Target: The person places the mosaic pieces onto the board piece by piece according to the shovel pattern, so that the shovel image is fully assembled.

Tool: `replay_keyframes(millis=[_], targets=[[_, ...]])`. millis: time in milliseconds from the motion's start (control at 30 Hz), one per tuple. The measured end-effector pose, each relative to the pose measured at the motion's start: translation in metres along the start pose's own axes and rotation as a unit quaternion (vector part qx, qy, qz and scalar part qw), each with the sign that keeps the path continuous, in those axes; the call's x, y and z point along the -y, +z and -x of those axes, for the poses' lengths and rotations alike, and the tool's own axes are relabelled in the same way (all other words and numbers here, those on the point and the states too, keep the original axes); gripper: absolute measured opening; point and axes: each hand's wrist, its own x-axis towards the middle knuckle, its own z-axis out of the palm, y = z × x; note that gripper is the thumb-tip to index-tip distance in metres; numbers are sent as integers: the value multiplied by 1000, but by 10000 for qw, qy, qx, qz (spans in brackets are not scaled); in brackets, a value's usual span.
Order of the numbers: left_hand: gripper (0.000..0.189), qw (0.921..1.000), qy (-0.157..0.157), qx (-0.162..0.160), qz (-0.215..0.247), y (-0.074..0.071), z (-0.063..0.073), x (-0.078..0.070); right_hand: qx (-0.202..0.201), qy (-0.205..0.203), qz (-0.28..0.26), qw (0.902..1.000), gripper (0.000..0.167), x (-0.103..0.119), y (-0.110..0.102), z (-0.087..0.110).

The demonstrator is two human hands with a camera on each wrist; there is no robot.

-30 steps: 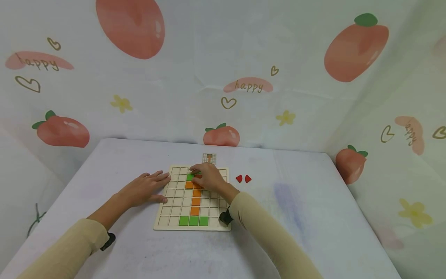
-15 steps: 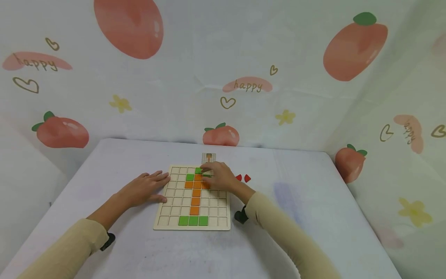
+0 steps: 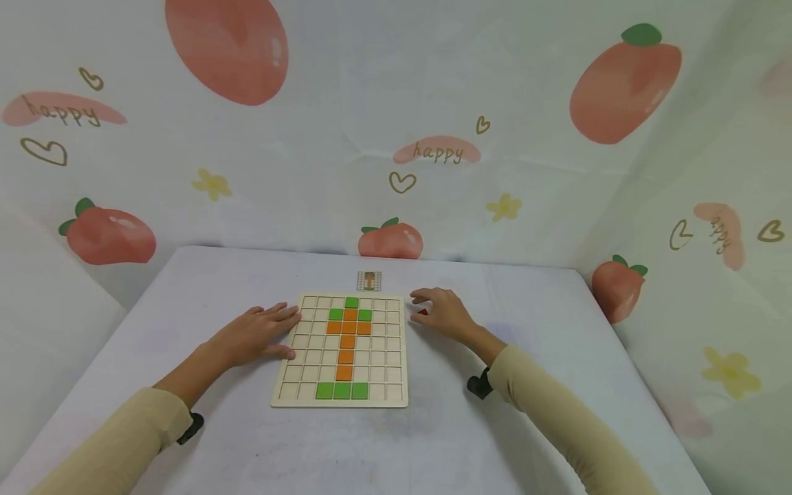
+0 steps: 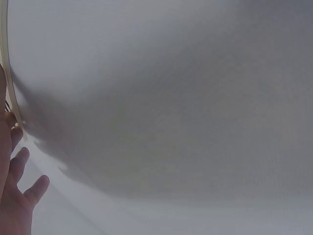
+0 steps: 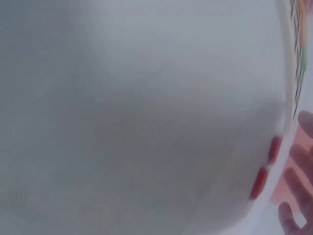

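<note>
A pale wooden grid board lies on the table, with orange square tiles in a column and a short crossbar. Green square tiles sit at the top, beside the column and along the bottom row. My left hand rests at the board's left edge, fingers extended and thumb at the rim. Right of the board, my right hand hovers with loosely bent fingers over a small red piece. In the right wrist view two red pieces lie on the table, apart from the fingers.
A small picture card with a grid pattern lies behind the board. The white-covered table meets a fruit-printed cloth backdrop at the back. Dark wrist cameras sit under both sleeves.
My right hand has moved right, off the board's upper tiles and over to the red pieces. That uncovers the green and orange tiles on the right side. The left hand has stayed put.
</note>
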Motion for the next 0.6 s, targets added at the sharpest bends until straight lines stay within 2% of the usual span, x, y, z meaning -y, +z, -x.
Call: replay_keyframes(millis=[167, 300, 600], targets=[[77, 10000, -3, 14, -12, 0, 1, 1, -95, 209, 239, 9995, 43, -10, -2, 8], [76, 10000, 4, 15, 7, -1, 1, 1, -160, 152, 357, 9991, 42, -15, 1, 11], [77, 10000, 0, 24, 30, -1, 1, 0, -279, -61, 43, 9996, 39, -18, 6, 12]])
